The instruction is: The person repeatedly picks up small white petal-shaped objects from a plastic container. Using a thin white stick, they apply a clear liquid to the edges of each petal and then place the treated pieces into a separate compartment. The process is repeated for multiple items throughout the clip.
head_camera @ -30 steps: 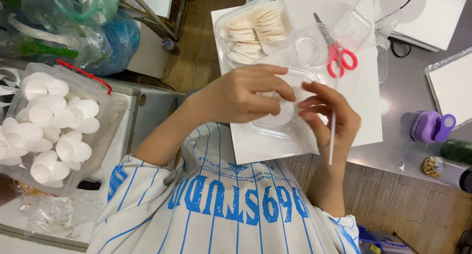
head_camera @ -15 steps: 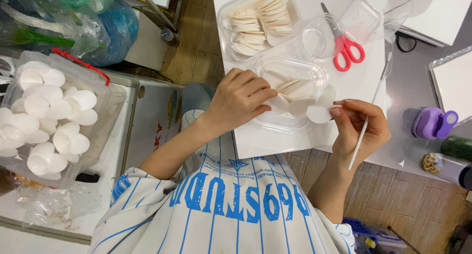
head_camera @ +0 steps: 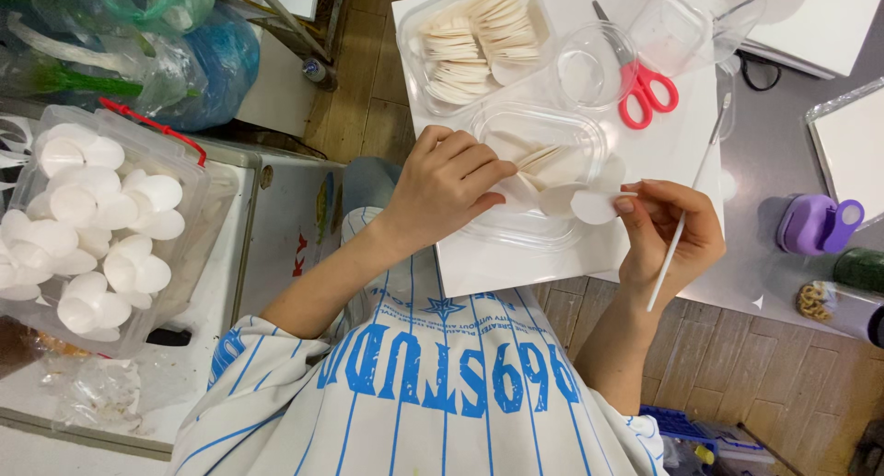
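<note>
While the white board (head_camera: 663, 145) covers the surface, the left hand (head_camera: 447, 186) reaches into the clear tray (head_camera: 539, 177), fingers pinching a thin petal there. The right hand (head_camera: 668, 232) grips a white stick (head_camera: 686, 214) and a round petal piece (head_camera: 594, 206) beside the tray: light, flimsy, likely best held by its edge.

bright even light | soft shadows | sharp focus | slight wide-angle distortion
</note>
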